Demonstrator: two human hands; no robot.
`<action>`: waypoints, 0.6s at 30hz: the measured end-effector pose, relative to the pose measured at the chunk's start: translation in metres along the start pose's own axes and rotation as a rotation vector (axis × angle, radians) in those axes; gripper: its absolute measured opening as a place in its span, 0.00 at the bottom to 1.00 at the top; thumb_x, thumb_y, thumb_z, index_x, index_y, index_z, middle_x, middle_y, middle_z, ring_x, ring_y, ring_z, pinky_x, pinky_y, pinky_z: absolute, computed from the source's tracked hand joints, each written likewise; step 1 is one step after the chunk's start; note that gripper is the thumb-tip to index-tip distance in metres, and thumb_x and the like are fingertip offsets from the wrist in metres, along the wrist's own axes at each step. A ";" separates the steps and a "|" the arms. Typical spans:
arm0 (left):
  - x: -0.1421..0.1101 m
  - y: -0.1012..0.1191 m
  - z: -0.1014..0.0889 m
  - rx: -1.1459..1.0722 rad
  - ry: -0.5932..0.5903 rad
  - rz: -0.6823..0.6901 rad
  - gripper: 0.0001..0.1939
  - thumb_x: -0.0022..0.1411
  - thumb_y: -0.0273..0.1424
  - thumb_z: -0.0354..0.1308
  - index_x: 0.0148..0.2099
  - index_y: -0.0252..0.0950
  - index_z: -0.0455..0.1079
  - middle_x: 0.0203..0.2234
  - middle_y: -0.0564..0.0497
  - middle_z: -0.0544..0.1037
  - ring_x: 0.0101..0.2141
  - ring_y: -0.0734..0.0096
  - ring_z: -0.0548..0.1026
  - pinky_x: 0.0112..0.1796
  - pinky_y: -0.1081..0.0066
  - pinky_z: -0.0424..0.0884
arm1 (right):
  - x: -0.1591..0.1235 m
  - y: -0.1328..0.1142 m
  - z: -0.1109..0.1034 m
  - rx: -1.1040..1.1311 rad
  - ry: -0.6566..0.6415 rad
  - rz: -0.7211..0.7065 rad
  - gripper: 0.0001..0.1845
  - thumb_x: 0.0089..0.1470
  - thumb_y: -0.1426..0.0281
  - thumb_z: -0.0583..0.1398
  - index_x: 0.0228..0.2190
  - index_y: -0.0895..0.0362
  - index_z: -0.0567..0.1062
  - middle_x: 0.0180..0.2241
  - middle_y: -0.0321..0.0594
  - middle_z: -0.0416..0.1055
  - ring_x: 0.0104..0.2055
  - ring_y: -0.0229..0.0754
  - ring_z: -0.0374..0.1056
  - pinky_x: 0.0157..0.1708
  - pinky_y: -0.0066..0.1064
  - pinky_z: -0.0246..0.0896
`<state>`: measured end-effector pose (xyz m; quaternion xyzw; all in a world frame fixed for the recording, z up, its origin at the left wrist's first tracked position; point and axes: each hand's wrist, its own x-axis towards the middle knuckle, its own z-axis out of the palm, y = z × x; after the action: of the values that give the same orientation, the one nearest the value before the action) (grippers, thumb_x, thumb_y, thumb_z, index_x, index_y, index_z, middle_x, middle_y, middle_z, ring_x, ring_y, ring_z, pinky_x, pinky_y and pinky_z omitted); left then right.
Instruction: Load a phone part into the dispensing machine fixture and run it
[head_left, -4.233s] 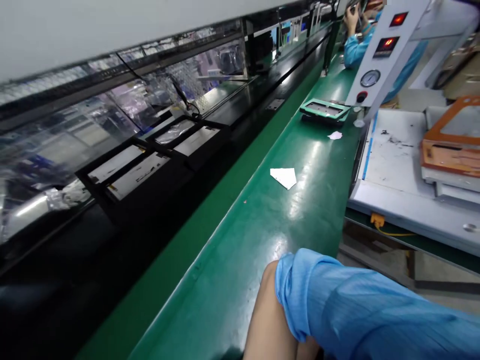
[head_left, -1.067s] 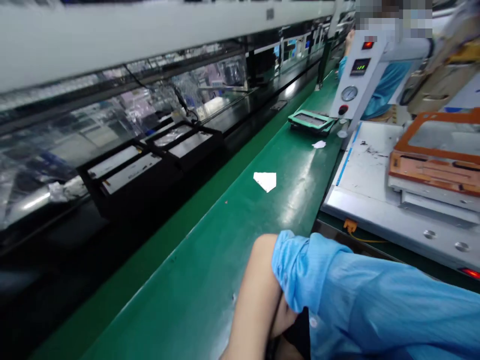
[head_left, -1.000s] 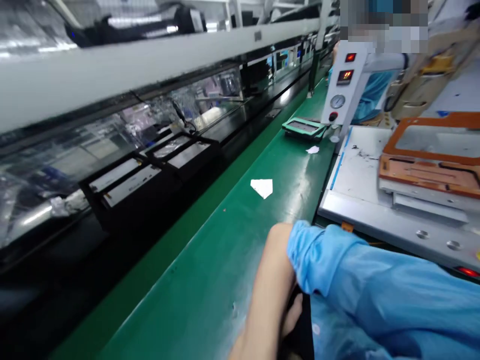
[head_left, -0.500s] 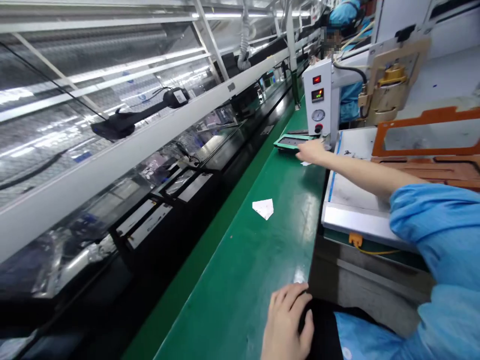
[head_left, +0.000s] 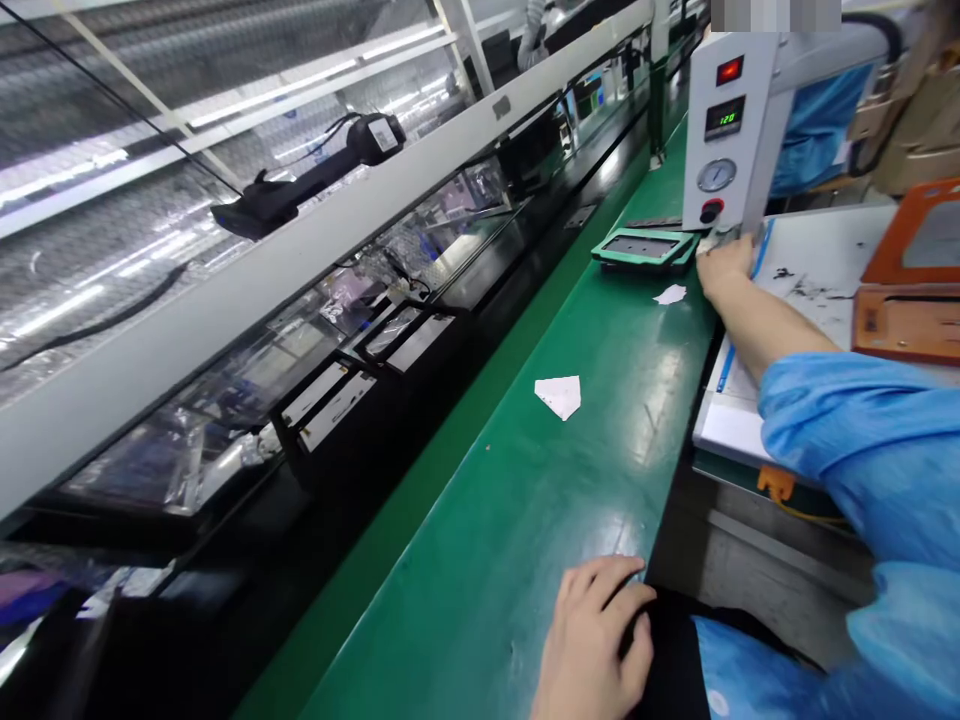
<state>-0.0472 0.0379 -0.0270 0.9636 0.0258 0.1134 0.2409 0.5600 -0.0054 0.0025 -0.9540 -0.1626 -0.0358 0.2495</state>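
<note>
My left hand (head_left: 596, 640) rests at the near edge of the green bench, fingers loosely spread and holding nothing. Stretched far forward, my right hand (head_left: 726, 268) is at the foot of the white control box (head_left: 727, 130). Its fingers look curled and are partly hidden; a small pale thing shows at the fingertips, too unclear to name. Just left of that hand, green-rimmed black frames (head_left: 645, 248) lie one over another on the bench. A torn scrap of white paper (head_left: 670, 295) lies closer to me, and a larger white paper piece (head_left: 559, 396) sits mid-bench.
The green bench (head_left: 510, 520) runs away from me beside a dark conveyor line with black trays (head_left: 337, 410). A black handheld scanner (head_left: 300, 190) sits on the white rail. To the right, an orange fixture (head_left: 911, 315) stands on a white machine table (head_left: 802, 260). Another person's blue sleeve (head_left: 817, 130) shows behind.
My right hand has moved off the green-rimmed frames to the right, toward the control box's base. The paper scrap is now uncovered. My view has shifted; my left hand keeps its place on the bench.
</note>
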 end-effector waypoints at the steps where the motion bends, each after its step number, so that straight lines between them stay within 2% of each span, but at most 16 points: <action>1: 0.000 0.001 0.000 -0.002 -0.004 -0.008 0.15 0.77 0.27 0.59 0.61 0.45 0.79 0.65 0.48 0.83 0.63 0.57 0.81 0.61 0.55 0.82 | 0.000 0.000 0.001 -0.040 -0.001 0.007 0.20 0.71 0.92 0.50 0.35 0.77 0.81 0.61 0.96 0.68 0.75 0.52 0.65 0.67 0.64 0.39; 4: -0.001 0.001 0.001 -0.017 -0.011 -0.029 0.16 0.77 0.26 0.60 0.61 0.45 0.80 0.66 0.48 0.83 0.63 0.58 0.81 0.63 0.55 0.81 | -0.006 -0.001 0.001 -0.133 -0.007 -0.010 0.19 0.75 0.88 0.52 0.35 0.75 0.80 0.59 0.92 0.71 0.73 0.53 0.68 0.67 0.62 0.43; 7: -0.002 0.000 0.003 -0.027 -0.021 -0.047 0.16 0.77 0.26 0.60 0.61 0.45 0.80 0.66 0.47 0.82 0.64 0.58 0.80 0.64 0.54 0.80 | -0.016 -0.006 -0.008 -0.183 -0.026 -0.054 0.17 0.74 0.89 0.55 0.34 0.71 0.78 0.56 0.87 0.75 0.67 0.51 0.74 0.64 0.61 0.46; 10: -0.002 -0.002 0.007 -0.027 -0.033 -0.045 0.17 0.77 0.27 0.60 0.62 0.45 0.80 0.67 0.48 0.82 0.65 0.57 0.79 0.65 0.52 0.79 | -0.028 -0.016 -0.027 -0.211 -0.040 -0.125 0.11 0.69 0.90 0.61 0.35 0.69 0.78 0.54 0.82 0.78 0.62 0.49 0.76 0.61 0.57 0.49; 12: -0.002 -0.003 0.009 -0.026 -0.039 -0.045 0.17 0.77 0.27 0.61 0.62 0.46 0.80 0.67 0.48 0.82 0.66 0.57 0.79 0.66 0.51 0.78 | -0.037 -0.026 -0.046 -0.230 -0.035 -0.159 0.03 0.68 0.85 0.67 0.39 0.70 0.79 0.55 0.82 0.78 0.61 0.53 0.76 0.58 0.56 0.51; 13: -0.002 -0.004 0.010 -0.026 -0.041 -0.047 0.16 0.77 0.27 0.61 0.62 0.46 0.80 0.67 0.48 0.82 0.67 0.57 0.78 0.66 0.51 0.78 | -0.043 -0.031 -0.057 -0.229 -0.022 -0.171 0.04 0.68 0.80 0.70 0.42 0.70 0.80 0.56 0.83 0.77 0.61 0.56 0.76 0.56 0.55 0.52; 15: -0.002 -0.005 0.012 -0.027 -0.043 -0.053 0.16 0.77 0.28 0.61 0.62 0.46 0.80 0.67 0.48 0.82 0.67 0.57 0.78 0.67 0.50 0.77 | -0.056 -0.042 -0.080 -0.167 0.009 -0.195 0.15 0.67 0.70 0.75 0.46 0.69 0.81 0.55 0.81 0.78 0.56 0.58 0.76 0.53 0.53 0.55; 16: -0.002 -0.005 0.012 -0.030 -0.044 -0.055 0.16 0.77 0.28 0.61 0.62 0.46 0.80 0.67 0.48 0.82 0.67 0.56 0.78 0.67 0.50 0.77 | -0.064 -0.047 -0.092 -0.085 0.005 -0.217 0.17 0.67 0.66 0.75 0.47 0.67 0.82 0.52 0.76 0.80 0.52 0.56 0.76 0.52 0.51 0.57; 18: -0.003 -0.005 0.013 -0.042 -0.042 -0.049 0.15 0.77 0.29 0.61 0.61 0.45 0.80 0.68 0.47 0.81 0.67 0.56 0.78 0.68 0.49 0.76 | -0.083 -0.055 -0.113 0.188 -0.077 -0.274 0.11 0.71 0.65 0.70 0.44 0.62 0.82 0.43 0.61 0.83 0.41 0.47 0.74 0.47 0.43 0.60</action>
<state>-0.0466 0.0356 -0.0413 0.9596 0.0417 0.0878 0.2642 0.4653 -0.0395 0.1146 -0.8960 -0.3034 -0.0174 0.3239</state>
